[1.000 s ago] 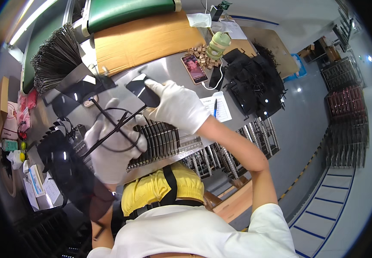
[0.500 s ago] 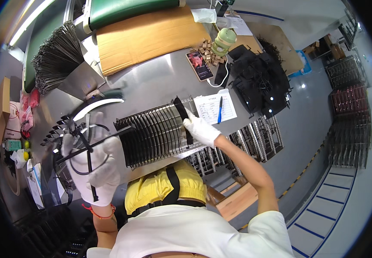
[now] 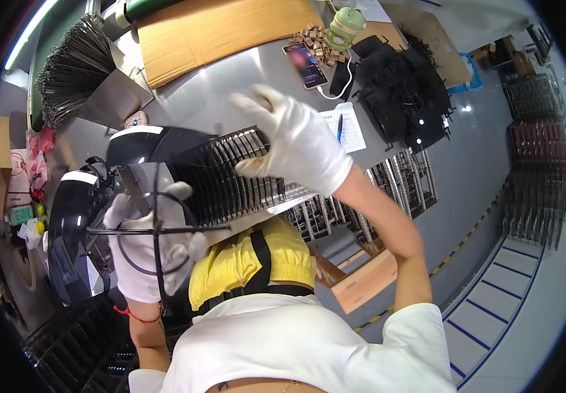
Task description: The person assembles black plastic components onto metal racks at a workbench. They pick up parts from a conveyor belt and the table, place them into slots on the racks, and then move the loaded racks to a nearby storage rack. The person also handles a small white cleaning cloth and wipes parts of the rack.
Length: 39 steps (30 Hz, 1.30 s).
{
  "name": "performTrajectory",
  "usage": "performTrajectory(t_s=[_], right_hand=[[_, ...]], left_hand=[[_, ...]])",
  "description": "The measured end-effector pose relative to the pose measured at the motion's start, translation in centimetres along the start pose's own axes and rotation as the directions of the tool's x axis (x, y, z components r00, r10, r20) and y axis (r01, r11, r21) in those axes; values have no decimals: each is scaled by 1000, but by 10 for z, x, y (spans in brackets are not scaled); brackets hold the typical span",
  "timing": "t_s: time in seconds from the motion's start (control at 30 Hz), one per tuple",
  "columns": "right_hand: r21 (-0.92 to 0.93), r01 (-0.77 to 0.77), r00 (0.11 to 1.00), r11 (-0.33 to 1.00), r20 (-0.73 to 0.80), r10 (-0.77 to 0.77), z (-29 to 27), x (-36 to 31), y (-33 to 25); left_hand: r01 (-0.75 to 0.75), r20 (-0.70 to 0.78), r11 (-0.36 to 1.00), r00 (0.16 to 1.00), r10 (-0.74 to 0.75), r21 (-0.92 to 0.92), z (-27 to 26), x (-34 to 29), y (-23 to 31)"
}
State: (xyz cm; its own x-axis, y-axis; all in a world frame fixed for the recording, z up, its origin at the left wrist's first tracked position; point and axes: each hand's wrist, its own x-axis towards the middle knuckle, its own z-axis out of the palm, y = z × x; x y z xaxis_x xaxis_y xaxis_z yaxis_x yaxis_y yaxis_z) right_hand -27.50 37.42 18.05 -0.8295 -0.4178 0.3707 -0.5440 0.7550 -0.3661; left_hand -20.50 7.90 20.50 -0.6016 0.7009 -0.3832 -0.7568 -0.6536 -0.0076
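Note:
My left hand point(image 3: 142, 262), in a white glove, is closed around a black ring with crossed bars point(image 3: 157, 275). A grey metal piece point(image 3: 140, 187) stands by its fingers. My right hand point(image 3: 302, 144), also gloved, is raised over the right end of a wire rack point(image 3: 251, 136), its fingers spread and nothing in them. Rows of curved black strips point(image 3: 220, 177) fill the rack. Beside my left hand are glossy dark curved pieces point(image 3: 70, 216), one more point(image 3: 135, 145) lying behind it; what they belong to I cannot make out.
A bundle of thin dark rods point(image 3: 76, 69) stands in a metal holder point(image 3: 118, 101) at the far left. Behind lies a cardboard sheet point(image 3: 211, 36). A phone point(image 3: 304, 65), paper with a blue pen point(image 3: 340, 128), a green bottle point(image 3: 345, 29) and a black pile point(image 3: 404, 98) are toward the right.
My right hand has let go of a black strip at the rack's right end and risen leftward, opening. The left hand still holds the ring, now turned. Glossy dark pieces show larger at left.

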Motion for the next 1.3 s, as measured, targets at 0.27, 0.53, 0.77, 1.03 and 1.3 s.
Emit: performTrajectory(t_s=[0.27,0.53,0.77,1.03,1.3], right_hand=[[-434,382,920,816,102,-377,-6,15,-33],[70,-202,974,977,123,192,21,-53,63],[-76,-197,830,978,517,207,95,-106,58],[-24,-414,751,910,556,357,105,-100,60],[576,-431,902,694,258,346,36,-27,-13]], left_hand=[[69,127,998,990,-68,-2,14,36,-40],[-296,299,947,899,320,-124,-25,-72,5],[-586,335,805,779,529,93,-26,-68,30],[-829,260,385,508,821,405,14,-51,33],[5,835,-839,-97,541,544,-16,31,40]])
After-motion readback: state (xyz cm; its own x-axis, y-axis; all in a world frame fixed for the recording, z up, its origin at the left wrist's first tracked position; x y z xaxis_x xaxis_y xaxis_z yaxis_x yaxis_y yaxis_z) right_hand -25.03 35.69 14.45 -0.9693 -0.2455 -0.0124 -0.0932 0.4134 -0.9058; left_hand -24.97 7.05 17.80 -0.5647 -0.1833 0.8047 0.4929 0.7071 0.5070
